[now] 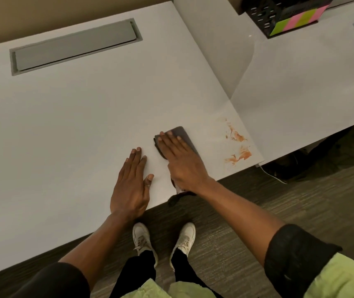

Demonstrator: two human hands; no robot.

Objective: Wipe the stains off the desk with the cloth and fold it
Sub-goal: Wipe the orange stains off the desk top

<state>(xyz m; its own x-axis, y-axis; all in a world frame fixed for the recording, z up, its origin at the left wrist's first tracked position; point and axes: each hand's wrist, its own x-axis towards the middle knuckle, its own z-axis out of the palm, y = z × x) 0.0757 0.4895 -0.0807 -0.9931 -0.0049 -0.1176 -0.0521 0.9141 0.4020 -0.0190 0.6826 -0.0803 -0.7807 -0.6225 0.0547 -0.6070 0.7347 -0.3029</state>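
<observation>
The right hand (180, 158) presses flat, fingers spread, on the dark grey folded cloth (184, 136) at centre frame (left hand (132, 183) open on the white worktop (64, 115)), with orange smeared stains (239, 147) right of it unwiped and folding undone.

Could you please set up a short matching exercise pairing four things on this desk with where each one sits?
Things:
1. cloth
2. orange stains
3. left hand
4. grey cable cover

Places:
A. flat on bare desk, beside the cloth
B. set into the desk near its far edge
C. under the right hand
D. near the desk's corner, right of the cloth

Pairs: 1-C, 2-D, 3-A, 4-B
</observation>
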